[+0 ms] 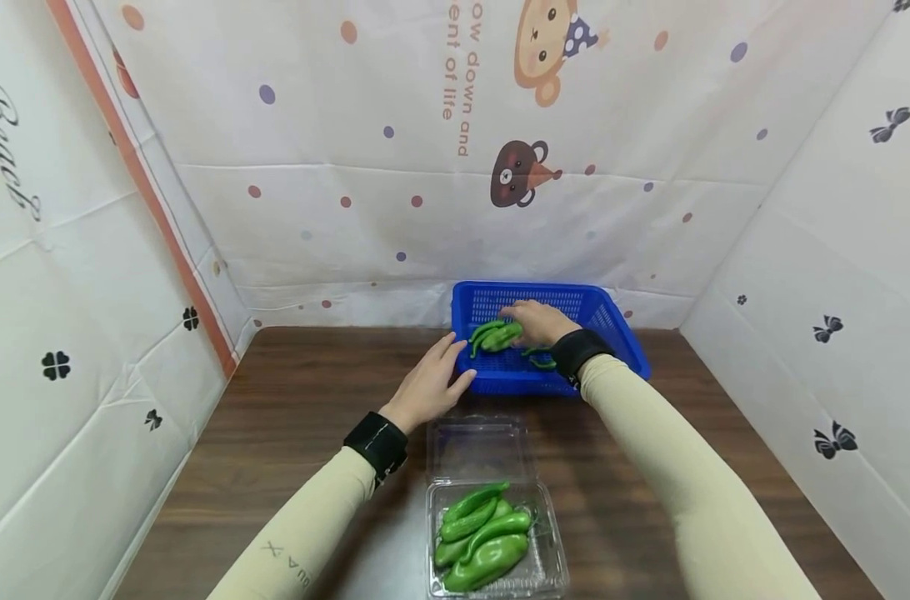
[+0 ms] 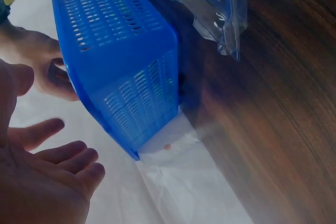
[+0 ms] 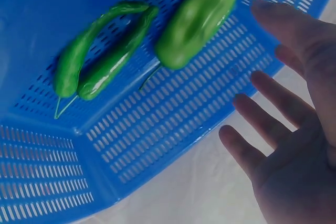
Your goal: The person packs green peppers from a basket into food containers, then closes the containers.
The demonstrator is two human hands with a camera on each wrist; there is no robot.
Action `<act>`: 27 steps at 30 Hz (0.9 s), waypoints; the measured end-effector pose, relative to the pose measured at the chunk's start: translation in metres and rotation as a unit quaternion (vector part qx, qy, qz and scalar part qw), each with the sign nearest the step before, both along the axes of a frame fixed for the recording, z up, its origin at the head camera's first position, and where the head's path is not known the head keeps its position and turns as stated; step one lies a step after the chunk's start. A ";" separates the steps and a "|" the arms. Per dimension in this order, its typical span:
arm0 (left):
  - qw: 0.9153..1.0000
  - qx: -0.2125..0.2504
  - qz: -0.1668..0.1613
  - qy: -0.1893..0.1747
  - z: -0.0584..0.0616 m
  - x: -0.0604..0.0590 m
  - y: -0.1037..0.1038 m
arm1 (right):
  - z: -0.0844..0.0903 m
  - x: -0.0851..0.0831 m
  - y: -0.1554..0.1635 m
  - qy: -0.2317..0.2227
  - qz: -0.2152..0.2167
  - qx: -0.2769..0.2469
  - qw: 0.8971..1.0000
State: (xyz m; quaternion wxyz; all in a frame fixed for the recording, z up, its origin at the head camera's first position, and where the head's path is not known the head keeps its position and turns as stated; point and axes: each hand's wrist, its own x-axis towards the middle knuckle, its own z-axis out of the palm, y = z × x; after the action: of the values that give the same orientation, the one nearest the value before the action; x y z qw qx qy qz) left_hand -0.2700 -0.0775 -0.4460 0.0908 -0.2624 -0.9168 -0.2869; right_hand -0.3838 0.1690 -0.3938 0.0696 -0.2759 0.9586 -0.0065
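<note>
A blue plastic basket [image 1: 552, 386] stands at the back of the table, with several green peppers [image 1: 500, 336] in it. Over its inside reaches my right hand [image 1: 539, 323]. The right wrist view shows this hand's fingers [image 3: 268, 124] spread, with nothing held, beside a plump green pepper [image 3: 197, 24] and two slim green chili peppers [image 3: 113, 69]. Outside the basket's left front corner is my left hand [image 1: 428, 387], fingers loosely extended and holding nothing. Nearer me, a clear plastic clamshell box [image 1: 551, 554] stands open, holding several green peppers [image 1: 488, 562].
The clamshell's lid [image 1: 477, 450] lies folded back toward the basket on the dark wooden table [image 1: 290, 400]. Printed white cloth [image 1: 312, 233] hangs behind the table and along both sides. A pale patch [image 1: 395, 550] shows left of the box.
</note>
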 end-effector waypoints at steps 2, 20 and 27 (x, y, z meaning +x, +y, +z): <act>1.000 -0.004 -0.001 -0.002 -0.001 -0.001 -0.001 | 0.000 -0.002 -0.002 -0.018 -0.007 0.011 1.000; 1.000 -0.014 -0.025 0.010 -0.011 -0.007 0.003 | -0.015 -0.033 -0.007 -0.084 -0.071 0.002 0.994; 0.999 0.012 -0.042 0.026 -0.016 -0.010 0.004 | -0.026 -0.045 -0.009 -0.058 -0.046 0.023 0.997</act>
State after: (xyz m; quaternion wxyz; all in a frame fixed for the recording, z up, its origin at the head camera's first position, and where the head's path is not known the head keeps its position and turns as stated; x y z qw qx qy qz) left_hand -0.2802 -0.0737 -0.4624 0.1056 -0.3069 -0.8989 -0.2944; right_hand -0.4283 0.1598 -0.4195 0.1308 -0.2292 0.9645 -0.0039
